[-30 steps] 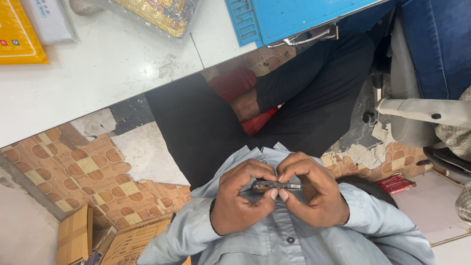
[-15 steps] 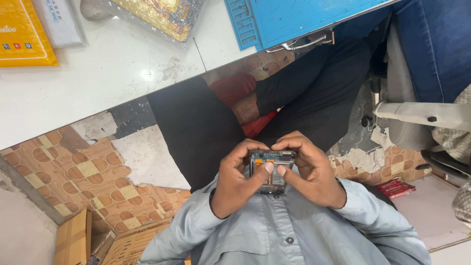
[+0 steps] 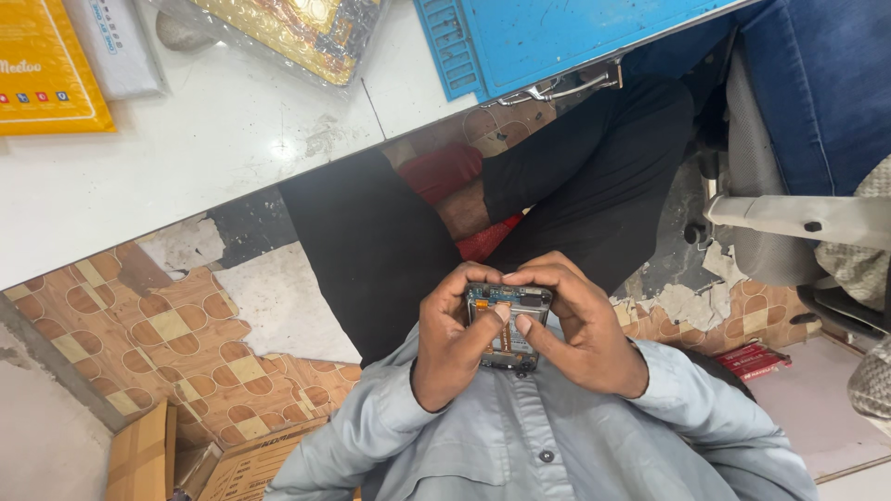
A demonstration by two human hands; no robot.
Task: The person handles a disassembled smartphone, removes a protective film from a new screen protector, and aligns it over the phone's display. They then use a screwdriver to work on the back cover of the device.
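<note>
I hold a small opened phone [image 3: 509, 320] with both hands, close to my chest above my grey shirt. Its back is off, so the circuit board and inner parts show. My left hand [image 3: 450, 339] grips its left side, with the thumb pressing on the middle of the phone. My right hand [image 3: 580, 329] wraps its right side and top edge, and that thumb rests beside the left one. My black-trousered legs stretch out under the hands.
A white table [image 3: 213, 158] runs across the top with a blue work mat [image 3: 557, 37], a yellow package [image 3: 42, 70], a grey box [image 3: 116, 46] and a bubble-wrapped packet [image 3: 297, 32]. A chair [image 3: 798, 218] and another person's blue-jeaned leg [image 3: 826, 83] are at right. Cardboard boxes [image 3: 186, 464] lie lower left.
The phone has turned from edge-on to showing its open inner face. Both hands shifted slightly up and apart around it, thumbs now pressing on its middle.
</note>
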